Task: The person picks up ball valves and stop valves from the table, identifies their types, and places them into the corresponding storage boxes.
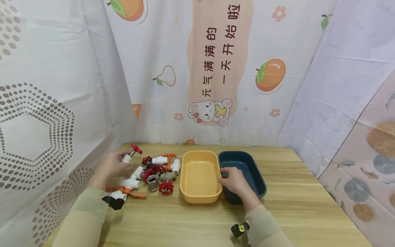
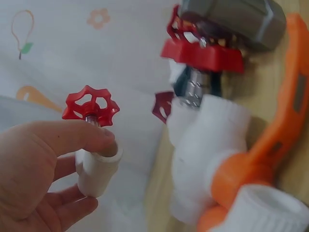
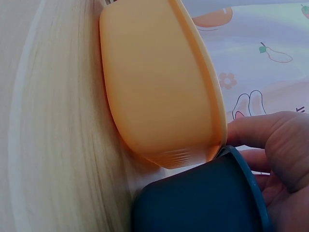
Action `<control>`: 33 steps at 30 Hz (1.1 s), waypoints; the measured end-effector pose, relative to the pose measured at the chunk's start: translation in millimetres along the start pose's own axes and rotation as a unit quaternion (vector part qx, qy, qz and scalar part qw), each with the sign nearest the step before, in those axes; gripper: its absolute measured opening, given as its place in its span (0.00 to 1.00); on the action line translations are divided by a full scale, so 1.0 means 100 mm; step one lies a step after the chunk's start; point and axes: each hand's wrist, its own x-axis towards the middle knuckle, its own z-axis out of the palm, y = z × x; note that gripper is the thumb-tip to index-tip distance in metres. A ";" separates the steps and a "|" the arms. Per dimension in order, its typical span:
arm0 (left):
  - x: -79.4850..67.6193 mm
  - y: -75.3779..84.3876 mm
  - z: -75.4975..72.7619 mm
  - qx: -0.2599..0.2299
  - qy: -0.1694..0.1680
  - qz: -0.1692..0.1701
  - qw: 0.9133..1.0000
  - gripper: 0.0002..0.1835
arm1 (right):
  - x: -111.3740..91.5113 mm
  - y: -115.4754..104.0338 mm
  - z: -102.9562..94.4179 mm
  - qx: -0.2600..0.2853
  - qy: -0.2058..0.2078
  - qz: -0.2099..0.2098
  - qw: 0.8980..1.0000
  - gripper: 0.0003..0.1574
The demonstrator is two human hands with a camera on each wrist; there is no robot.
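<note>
At the left, above the table's far left corner, my left hand (image 1: 111,165) pinches a white valve (image 2: 96,174) with a red handwheel (image 2: 91,107). Thumb and fingers lie on the white body, just under the wheel. My right hand (image 1: 236,181) grips the near left part of the rim of a dark blue bin (image 1: 260,180), its fingers curled over the edge. A yellow bin (image 3: 159,82) stands right beside it, and a digit of this hand overlaps its rim in the right wrist view. The blue bin's near left corner is partly hidden by the hand.
Several valves and fittings lie in a pile left of the yellow bin, among them an orange-handled valve (image 1: 129,185), a metal fitting (image 1: 153,183) and a red-wheeled valve (image 1: 166,187). Patterned curtains (image 1: 166,130) border the wooden table (image 1: 172,223) behind and at the sides.
</note>
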 end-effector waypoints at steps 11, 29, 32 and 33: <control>0.04 0.35 -0.11 0.037 0.008 0.022 0.999 0.32 | -0.01 0.01 -0.01 0.003 0.001 0.003 1.000 0.27; 0.15 1.01 0.01 -0.005 -0.017 0.067 0.998 0.31 | -0.01 0.01 -0.01 0.012 -0.004 -0.005 1.000 0.28; 0.18 1.08 0.06 -0.010 -0.023 0.077 0.997 0.30 | -0.01 0.01 -0.01 0.012 -0.005 -0.003 1.000 0.27; 0.19 1.10 0.08 -0.013 -0.028 0.080 0.996 0.30 | -0.01 0.01 -0.01 0.013 -0.004 -0.001 1.000 0.27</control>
